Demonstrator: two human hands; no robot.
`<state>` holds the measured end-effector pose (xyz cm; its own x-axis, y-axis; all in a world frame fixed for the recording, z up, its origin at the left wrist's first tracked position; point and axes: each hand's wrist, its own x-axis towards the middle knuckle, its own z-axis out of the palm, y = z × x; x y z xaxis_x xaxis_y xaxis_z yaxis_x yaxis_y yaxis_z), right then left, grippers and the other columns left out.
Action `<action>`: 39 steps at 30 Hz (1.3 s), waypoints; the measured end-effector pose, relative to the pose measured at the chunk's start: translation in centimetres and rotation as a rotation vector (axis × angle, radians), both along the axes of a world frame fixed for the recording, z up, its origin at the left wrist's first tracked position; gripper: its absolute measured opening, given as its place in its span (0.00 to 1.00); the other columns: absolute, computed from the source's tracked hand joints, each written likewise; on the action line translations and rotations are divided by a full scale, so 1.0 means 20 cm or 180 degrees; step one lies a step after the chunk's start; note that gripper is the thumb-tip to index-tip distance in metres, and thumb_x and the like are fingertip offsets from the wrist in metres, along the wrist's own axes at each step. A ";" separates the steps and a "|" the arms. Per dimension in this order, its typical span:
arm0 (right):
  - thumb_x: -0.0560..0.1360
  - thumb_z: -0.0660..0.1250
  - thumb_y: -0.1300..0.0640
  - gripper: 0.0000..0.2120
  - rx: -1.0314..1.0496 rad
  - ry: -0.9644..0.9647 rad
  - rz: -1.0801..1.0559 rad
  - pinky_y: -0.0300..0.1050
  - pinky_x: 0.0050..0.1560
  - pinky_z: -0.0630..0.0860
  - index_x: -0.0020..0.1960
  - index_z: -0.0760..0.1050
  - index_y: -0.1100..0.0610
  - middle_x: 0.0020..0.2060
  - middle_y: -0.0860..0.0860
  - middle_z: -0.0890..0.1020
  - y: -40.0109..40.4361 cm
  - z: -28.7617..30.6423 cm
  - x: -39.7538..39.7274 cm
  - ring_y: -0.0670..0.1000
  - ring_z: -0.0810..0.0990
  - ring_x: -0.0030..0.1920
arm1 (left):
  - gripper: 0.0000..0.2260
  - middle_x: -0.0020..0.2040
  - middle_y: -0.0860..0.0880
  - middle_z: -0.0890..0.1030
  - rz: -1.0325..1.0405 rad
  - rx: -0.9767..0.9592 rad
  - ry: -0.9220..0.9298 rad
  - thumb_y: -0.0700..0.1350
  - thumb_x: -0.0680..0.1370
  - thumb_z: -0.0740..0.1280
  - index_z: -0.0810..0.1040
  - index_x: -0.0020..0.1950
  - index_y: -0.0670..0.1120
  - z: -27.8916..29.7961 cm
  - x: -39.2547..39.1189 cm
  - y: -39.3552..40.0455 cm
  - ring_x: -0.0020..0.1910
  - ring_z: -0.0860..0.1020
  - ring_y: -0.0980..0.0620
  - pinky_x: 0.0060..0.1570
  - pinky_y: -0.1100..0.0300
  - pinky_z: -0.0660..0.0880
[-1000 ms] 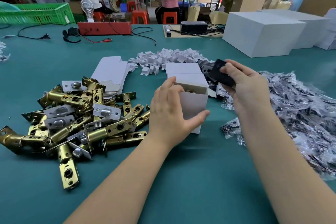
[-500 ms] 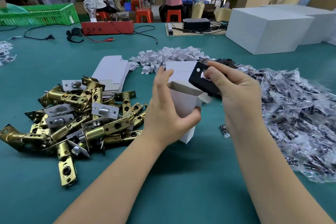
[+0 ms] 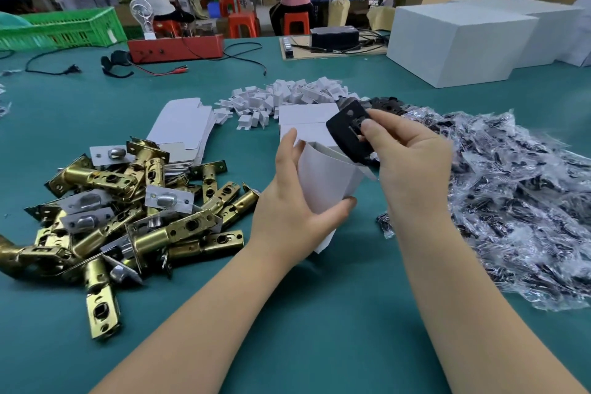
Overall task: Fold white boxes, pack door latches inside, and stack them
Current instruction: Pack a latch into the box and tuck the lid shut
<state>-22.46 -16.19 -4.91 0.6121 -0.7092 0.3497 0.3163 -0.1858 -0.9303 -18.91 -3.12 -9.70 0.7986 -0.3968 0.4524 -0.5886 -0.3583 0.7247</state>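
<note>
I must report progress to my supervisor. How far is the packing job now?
Done: closed white boxes lie behind the hands. In hand: the left hand holds an open white box tilted, and the right hand pinches a black plate at its mouth. Left: a large pile of brass latches, flat box blanks and bagged parts remains, so much work is left.

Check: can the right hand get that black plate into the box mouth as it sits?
Probably yes. The left hand holds the white box tilted, its open top facing the right hand, which pinches the black plate just above the rim. Nothing lies between plate and opening.
</note>
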 end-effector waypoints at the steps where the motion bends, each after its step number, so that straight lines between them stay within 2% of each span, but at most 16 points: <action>1: 0.73 0.71 0.62 0.08 -0.0112 0.0063 0.0027 0.40 0.46 0.79 0.47 0.84 0.50 0.37 0.42 0.85 0.01 0.00 0.00 0.43 0.82 0.40 | 0.43 0.74 0.56 0.67 0.0000 -0.0008 -0.0058 0.61 0.65 0.72 0.46 0.70 0.68 0.00 -0.01 0.00 0.62 0.72 0.58 0.53 0.66 0.67; 4: 0.72 0.71 0.60 0.11 -0.0475 0.0195 0.0122 0.42 0.47 0.79 0.41 0.81 0.44 0.34 0.41 0.84 0.04 0.00 -0.01 0.42 0.82 0.38 | 0.44 0.73 0.56 0.68 0.0032 -0.0037 -0.0201 0.60 0.65 0.74 0.47 0.70 0.67 0.01 -0.01 0.00 0.63 0.73 0.56 0.52 0.66 0.68; 8: 0.73 0.69 0.60 0.15 -0.0976 0.0508 0.0302 0.45 0.46 0.79 0.35 0.78 0.40 0.32 0.41 0.83 0.06 0.01 -0.03 0.44 0.80 0.37 | 0.45 0.73 0.52 0.69 0.0078 -0.0049 -0.0256 0.57 0.65 0.77 0.48 0.70 0.66 0.00 -0.01 0.01 0.64 0.75 0.50 0.54 0.58 0.73; 10: 0.75 0.66 0.60 0.19 -0.1260 0.0750 0.0440 0.46 0.44 0.76 0.32 0.76 0.40 0.33 0.41 0.82 0.06 0.02 -0.03 0.46 0.79 0.38 | 0.45 0.72 0.51 0.69 0.0131 -0.0056 -0.0295 0.57 0.65 0.78 0.49 0.70 0.65 0.00 -0.01 0.01 0.63 0.75 0.49 0.51 0.61 0.70; 13: 0.77 0.61 0.56 0.15 -0.1485 0.0854 0.0764 0.48 0.48 0.73 0.34 0.78 0.44 0.34 0.49 0.82 0.08 0.02 -0.03 0.50 0.77 0.42 | 0.44 0.62 0.55 0.69 0.0158 -0.0136 -0.0288 0.59 0.64 0.77 0.51 0.69 0.66 -0.02 -0.01 0.01 0.60 0.74 0.49 0.51 0.62 0.68; 15: 0.77 0.58 0.50 0.19 -0.1890 0.0804 0.0813 0.47 0.48 0.71 0.36 0.80 0.57 0.35 0.57 0.81 0.10 0.01 -0.03 0.53 0.75 0.42 | 0.44 0.60 0.57 0.65 0.0141 -0.0166 -0.0316 0.57 0.64 0.78 0.51 0.70 0.65 -0.02 -0.01 0.01 0.61 0.73 0.50 0.54 0.61 0.68; 17: 0.76 0.59 0.50 0.18 -0.1917 0.0497 0.0381 0.42 0.51 0.70 0.38 0.81 0.61 0.39 0.55 0.81 0.08 0.00 -0.03 0.50 0.75 0.46 | 0.45 0.61 0.59 0.64 0.0154 -0.0194 -0.0336 0.55 0.65 0.79 0.52 0.71 0.63 -0.03 0.01 0.02 0.63 0.69 0.56 0.58 0.62 0.66; 19: 0.75 0.61 0.54 0.14 -0.1691 0.0367 -0.0186 0.42 0.50 0.69 0.39 0.82 0.60 0.38 0.52 0.82 0.00 0.00 -0.01 0.47 0.75 0.44 | 0.43 0.61 0.65 0.63 0.0145 -0.0326 -0.0407 0.56 0.65 0.77 0.53 0.71 0.62 -0.03 0.01 0.02 0.62 0.65 0.68 0.60 0.71 0.62; 21: 0.75 0.61 0.56 0.12 -0.1743 0.0900 -0.0529 0.42 0.47 0.69 0.43 0.82 0.57 0.38 0.49 0.83 -0.12 -0.02 0.01 0.45 0.73 0.39 | 0.40 0.61 0.70 0.61 0.0110 -0.0503 -0.0517 0.57 0.65 0.73 0.55 0.71 0.60 -0.03 0.01 0.02 0.61 0.60 0.76 0.59 0.79 0.57; 22: 0.75 0.61 0.57 0.11 -0.1914 0.1350 -0.0591 0.42 0.49 0.70 0.48 0.83 0.55 0.43 0.49 0.84 -0.18 -0.05 0.02 0.46 0.74 0.41 | 0.38 0.61 0.69 0.61 0.0073 -0.0542 -0.0553 0.58 0.65 0.71 0.56 0.71 0.59 -0.03 0.01 0.03 0.61 0.60 0.76 0.59 0.80 0.56; 24: 0.75 0.61 0.60 0.15 -0.2239 0.2216 -0.0494 0.45 0.55 0.71 0.58 0.80 0.54 0.55 0.54 0.82 -0.26 -0.12 0.05 0.54 0.76 0.52 | 0.36 0.61 0.66 0.62 0.0005 -0.0548 -0.0587 0.58 0.66 0.69 0.59 0.70 0.55 -0.03 0.02 0.03 0.60 0.61 0.74 0.59 0.79 0.56; 25: 0.74 0.61 0.61 0.18 -0.2363 0.2599 -0.0372 0.48 0.57 0.72 0.62 0.77 0.55 0.58 0.57 0.80 -0.28 -0.15 0.06 0.58 0.75 0.57 | 0.35 0.61 0.65 0.62 -0.0032 -0.0569 -0.0585 0.58 0.66 0.69 0.61 0.69 0.52 -0.02 0.02 0.03 0.60 0.62 0.74 0.60 0.78 0.57; 27: 0.73 0.59 0.64 0.20 -0.2671 0.3206 -0.0266 0.49 0.52 0.71 0.64 0.74 0.56 0.57 0.60 0.78 -0.27 -0.20 0.08 0.61 0.73 0.58 | 0.31 0.60 0.62 0.64 -0.0165 -0.0682 -0.0523 0.57 0.67 0.68 0.62 0.66 0.51 -0.02 0.03 0.04 0.59 0.64 0.71 0.60 0.75 0.59; 31: 0.74 0.58 0.65 0.15 -0.2778 0.3540 -0.0379 0.49 0.47 0.67 0.59 0.73 0.61 0.56 0.62 0.74 -0.27 -0.22 0.12 0.63 0.72 0.57 | 0.29 0.60 0.60 0.69 -0.0431 -0.0854 -0.0321 0.55 0.66 0.68 0.61 0.64 0.58 0.01 0.02 0.06 0.56 0.70 0.66 0.56 0.74 0.63; 36: 0.76 0.60 0.60 0.16 -0.2839 0.3768 -0.0749 0.52 0.60 0.66 0.62 0.69 0.63 0.63 0.62 0.67 -0.25 -0.22 0.11 0.62 0.65 0.63 | 0.30 0.59 0.65 0.68 -0.0599 -0.0737 -0.0426 0.53 0.66 0.67 0.60 0.65 0.56 0.02 0.02 0.06 0.56 0.69 0.66 0.56 0.73 0.64; 39: 0.77 0.60 0.59 0.13 -0.2937 0.3889 -0.0590 0.51 0.54 0.68 0.60 0.71 0.64 0.60 0.62 0.72 -0.27 -0.21 0.11 0.62 0.70 0.60 | 0.29 0.59 0.64 0.69 -0.0644 -0.0750 -0.0457 0.53 0.66 0.67 0.60 0.64 0.56 0.03 0.02 0.06 0.56 0.71 0.62 0.56 0.69 0.66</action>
<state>-20.24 -21.49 -9.15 0.7731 -0.6311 0.0627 -0.6194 -0.7726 -0.1397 -18.60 -2.00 -9.16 0.6360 -0.4117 0.6527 -0.7326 -0.0565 0.6783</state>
